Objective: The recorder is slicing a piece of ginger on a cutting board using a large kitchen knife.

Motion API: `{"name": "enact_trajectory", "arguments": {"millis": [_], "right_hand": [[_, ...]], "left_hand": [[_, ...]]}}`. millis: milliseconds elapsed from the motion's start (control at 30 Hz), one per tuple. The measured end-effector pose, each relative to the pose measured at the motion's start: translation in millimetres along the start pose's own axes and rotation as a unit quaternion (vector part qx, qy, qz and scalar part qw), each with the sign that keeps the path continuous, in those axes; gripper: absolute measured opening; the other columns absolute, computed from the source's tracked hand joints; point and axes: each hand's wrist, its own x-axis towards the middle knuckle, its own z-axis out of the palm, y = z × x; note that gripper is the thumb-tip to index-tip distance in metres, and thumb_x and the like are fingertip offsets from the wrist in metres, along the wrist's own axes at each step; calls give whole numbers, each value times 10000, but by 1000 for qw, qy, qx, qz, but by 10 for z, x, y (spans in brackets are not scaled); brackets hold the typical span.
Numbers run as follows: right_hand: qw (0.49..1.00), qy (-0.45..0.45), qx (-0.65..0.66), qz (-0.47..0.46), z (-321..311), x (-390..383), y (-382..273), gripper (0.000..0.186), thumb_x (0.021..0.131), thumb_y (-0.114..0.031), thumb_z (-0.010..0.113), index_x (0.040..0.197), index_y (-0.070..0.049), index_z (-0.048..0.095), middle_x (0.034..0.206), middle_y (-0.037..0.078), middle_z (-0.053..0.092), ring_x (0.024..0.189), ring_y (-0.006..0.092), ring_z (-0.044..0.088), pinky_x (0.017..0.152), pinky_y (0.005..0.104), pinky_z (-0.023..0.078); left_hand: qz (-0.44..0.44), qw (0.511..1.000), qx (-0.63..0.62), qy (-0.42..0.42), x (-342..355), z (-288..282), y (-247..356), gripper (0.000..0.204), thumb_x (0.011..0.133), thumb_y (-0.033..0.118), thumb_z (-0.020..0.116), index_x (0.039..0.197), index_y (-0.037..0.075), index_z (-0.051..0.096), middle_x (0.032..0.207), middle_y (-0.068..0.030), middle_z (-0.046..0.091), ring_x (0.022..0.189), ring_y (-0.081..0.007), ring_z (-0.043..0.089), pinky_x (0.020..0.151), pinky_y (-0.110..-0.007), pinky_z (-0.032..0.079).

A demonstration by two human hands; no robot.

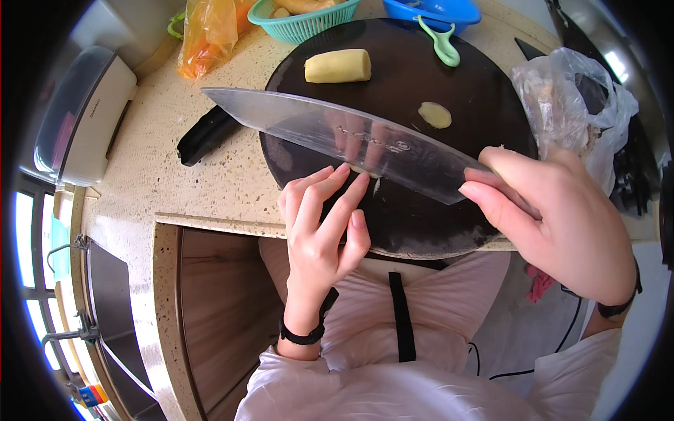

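Note:
My right hand [554, 217] is closed round the handle end of a wide kitchen knife [330, 133], its handle hidden in the grip. The blade stretches left across a round dark chopping board [484, 112]. On the near side of the blade is my left hand [319, 217], fingers spread and thumb apart, fingertips beside a thin pale sliver [375, 184] partly hidden by the blade and fingers. Farther back lies a peeled, pale-yellow, cylindrical vegetable piece [338, 66] with a cut end. A pale oval slice [434, 115] rests to its right.
A green peeler [444, 45] lies at the board's far edge, near a blue basin [449, 10] and a green basket [309, 22]. An orange bag [207, 42], black handle [209, 135] and white box-shaped appliance [95, 116] are left; a clear plastic bag [562, 98] is right.

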Motion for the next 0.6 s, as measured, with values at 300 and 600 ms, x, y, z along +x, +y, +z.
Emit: {"name": "enact_trajectory", "arguments": {"millis": [300, 600], "right_hand": [[955, 137, 228, 127, 95, -475, 294, 274, 878, -105, 647, 700, 35, 493, 504, 58, 449, 461, 26, 322, 412, 242, 270], [909, 202, 332, 153, 433, -725, 602, 286, 925, -121, 598, 695, 14, 495, 464, -14, 409, 424, 10, 395, 416, 202, 316]], "left_hand": [[-56, 995, -60, -53, 174, -187, 93, 238, 764, 28, 639, 1002, 29, 650, 1013, -109, 610, 961, -281, 562, 857, -373, 421], [-4, 936, -114, -332, 836, -442, -84, 428, 730, -19, 636, 1150, 44, 588, 1192, -103, 533, 1061, -252, 559, 911, -348, 465]]}}
